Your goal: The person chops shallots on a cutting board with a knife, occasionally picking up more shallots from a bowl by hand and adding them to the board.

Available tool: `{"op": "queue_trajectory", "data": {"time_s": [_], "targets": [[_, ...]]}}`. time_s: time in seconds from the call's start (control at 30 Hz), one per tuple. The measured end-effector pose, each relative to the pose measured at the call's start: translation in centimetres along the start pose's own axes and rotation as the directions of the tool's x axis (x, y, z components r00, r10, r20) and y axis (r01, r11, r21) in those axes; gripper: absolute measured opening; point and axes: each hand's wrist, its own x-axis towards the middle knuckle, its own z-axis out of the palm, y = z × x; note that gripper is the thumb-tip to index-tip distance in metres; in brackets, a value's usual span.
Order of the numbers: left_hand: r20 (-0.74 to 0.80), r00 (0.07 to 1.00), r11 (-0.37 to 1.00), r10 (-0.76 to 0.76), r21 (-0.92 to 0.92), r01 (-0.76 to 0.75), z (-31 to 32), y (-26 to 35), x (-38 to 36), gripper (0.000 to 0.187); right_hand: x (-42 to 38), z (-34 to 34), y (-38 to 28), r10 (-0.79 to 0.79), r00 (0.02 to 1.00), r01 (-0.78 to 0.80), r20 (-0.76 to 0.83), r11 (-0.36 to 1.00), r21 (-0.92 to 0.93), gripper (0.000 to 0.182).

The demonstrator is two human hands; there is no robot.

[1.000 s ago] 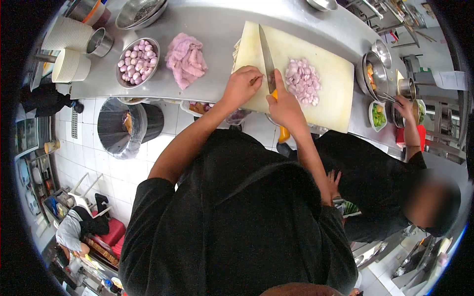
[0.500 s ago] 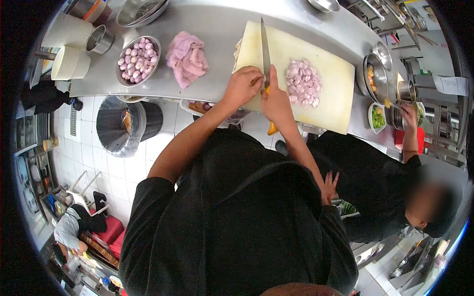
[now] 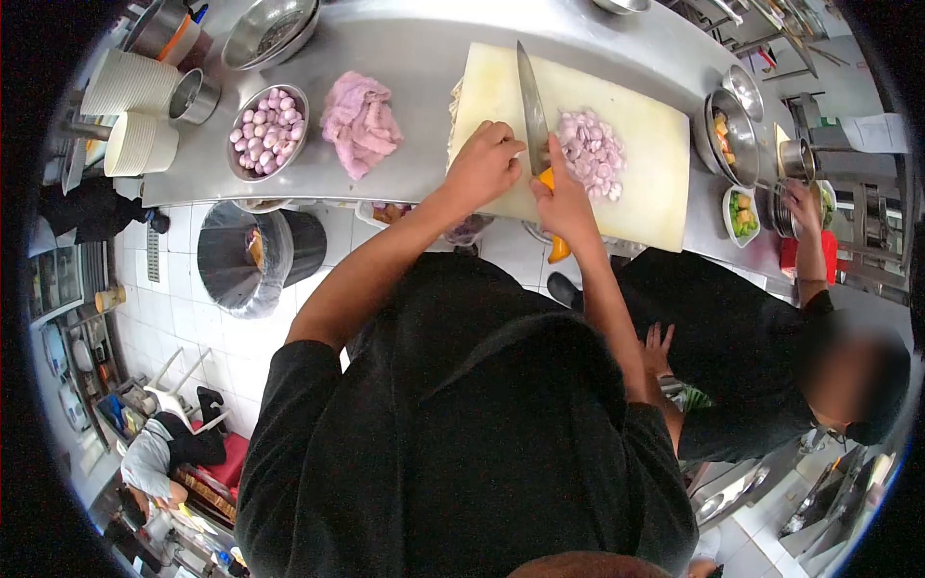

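A long knife [image 3: 530,106] with a yellow handle points away from me over the cutting board [image 3: 655,164]. My right hand [image 3: 567,197] is wrapped round its handle, beside a pile of cut shallots [image 3: 591,152]. My left hand [image 3: 488,164] is closed above the board's left part, left of the blade; whatever its fingers pinch is too small to make out. A steel bowl of whole peeled shallots [image 3: 267,132] stands at the left, and a crumpled pink cloth [image 3: 358,123] lies between it and the board.
Stacked white containers [image 3: 142,144] and steel pots stand at the far left. Below the counter is a lined bin [image 3: 241,260]. A co-worker [image 3: 732,356] in black stands at the right, one hand [image 3: 805,204] near bowls and a green-filled dish [image 3: 742,217].
The knife and my right hand have moved slightly right, away from my left hand, and the blade leans more to the left. The whole view has shifted a little.
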Motion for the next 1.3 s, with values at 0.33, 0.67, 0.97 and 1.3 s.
{"op": "queue_trajectory", "data": {"time_s": [0.33,0.67,0.97,1.3], "targets": [[-0.168,0.968,0.975,-0.186,-0.153,0.161,-0.1,0.0,-1.1,0.017,-0.9,0.0,-2.0,-0.147,0.989,0.145,-0.004,0.978,-0.152,0.078],[-0.190,0.965,0.978,-0.180,-0.143,0.154,0.6,-0.7,-1.3,0.011,-1.5,0.3,-5.2,0.008,0.997,0.009,0.080,0.979,-0.205,0.079],[-0.186,0.967,0.980,-0.174,-0.129,0.151,0.5,-0.9,-1.3,0.011,-0.8,0.3,-5.4,-0.018,0.997,0.035,0.078,0.973,-0.227,0.081],[-0.177,0.971,0.983,-0.163,-0.116,0.144,0.7,-1.1,-1.4,0.012,-0.2,1.4,-5.1,0.032,0.997,-0.014,0.077,0.975,-0.221,0.082]]}}
